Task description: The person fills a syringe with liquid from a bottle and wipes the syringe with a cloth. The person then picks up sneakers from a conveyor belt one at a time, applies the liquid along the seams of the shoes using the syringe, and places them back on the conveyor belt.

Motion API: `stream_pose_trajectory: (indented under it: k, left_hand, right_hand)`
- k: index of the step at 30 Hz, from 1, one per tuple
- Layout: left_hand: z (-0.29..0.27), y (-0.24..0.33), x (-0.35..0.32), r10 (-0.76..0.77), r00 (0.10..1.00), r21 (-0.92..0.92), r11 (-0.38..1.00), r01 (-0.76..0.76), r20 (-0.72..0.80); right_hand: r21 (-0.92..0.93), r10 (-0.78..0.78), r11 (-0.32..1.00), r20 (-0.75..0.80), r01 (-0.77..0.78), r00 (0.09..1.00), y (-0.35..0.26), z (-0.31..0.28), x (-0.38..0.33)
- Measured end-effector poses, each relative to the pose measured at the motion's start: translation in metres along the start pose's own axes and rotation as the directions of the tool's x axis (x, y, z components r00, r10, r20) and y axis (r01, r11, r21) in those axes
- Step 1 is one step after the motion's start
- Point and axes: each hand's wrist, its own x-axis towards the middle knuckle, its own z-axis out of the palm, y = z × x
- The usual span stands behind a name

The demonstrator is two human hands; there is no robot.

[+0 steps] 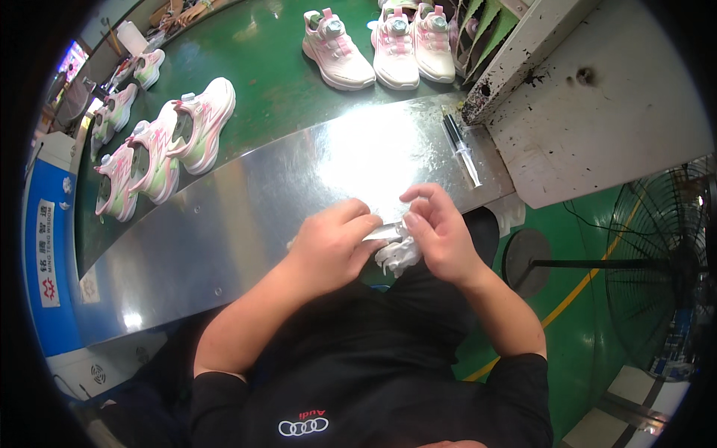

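Just past the near edge of the metal strip, both hands meet in front of my body around a crumpled white piece (399,256), thin and soft-looking; I cannot tell whether it is paper, cloth or plastic. My left hand (325,246) pinches one end of it between thumb and fingers. On its other side my right hand (442,237) grips it with the thumb and curled fingers, the index finger lifted a little. Loose folds hang below the fingertips. Beyond the right hand, a slim black-and-white pen-like tool (463,151) lies on the metal strip.
Pink-and-white sneakers (203,127) stand at the left of the green table (261,56), and more sneakers (337,56) at its far side. A shiny metal strip (246,201) forms the near edge. A stained white panel (597,104) and black fan (665,261) are at right.
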Motion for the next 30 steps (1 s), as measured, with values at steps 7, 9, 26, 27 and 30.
stream_pose_trajectory:
  k: [7, 9, 26, 27, 30]
  left_hand:
    - [-0.010, -0.008, 0.004, -0.026, 0.998, -0.062, 0.998, 0.023, -0.052]
    - [-0.020, -0.011, -0.001, -0.105, 0.994, -0.124, 0.987, 0.099, -0.039]
    - [-0.027, 0.001, -0.025, -0.262, 0.923, -0.958, -0.018, 0.288, 0.282]
    - [-0.028, 0.001, -0.025, -0.241, 0.921, -0.952, -0.070, 0.297, 0.305]
    - [-0.031, 0.003, -0.027, -0.211, 0.926, -0.948, -0.126, 0.293, 0.314]
  right_hand:
    - [-0.046, -0.175, 0.984, -0.205, 0.169, 0.963, -0.013, -0.026, 0.011]
    - [-0.265, -0.278, 0.944, -0.316, 0.197, 0.907, -0.027, -0.056, 0.019]
    - [-0.111, -0.220, 0.963, 0.211, 0.247, 0.952, -0.033, 0.026, 0.023]
    - [-0.105, -0.228, 0.961, 0.209, 0.254, 0.951, -0.032, 0.030, 0.022]
    - [0.268, -0.061, 0.963, 0.270, -0.014, 0.961, -0.030, 0.035, 0.022]
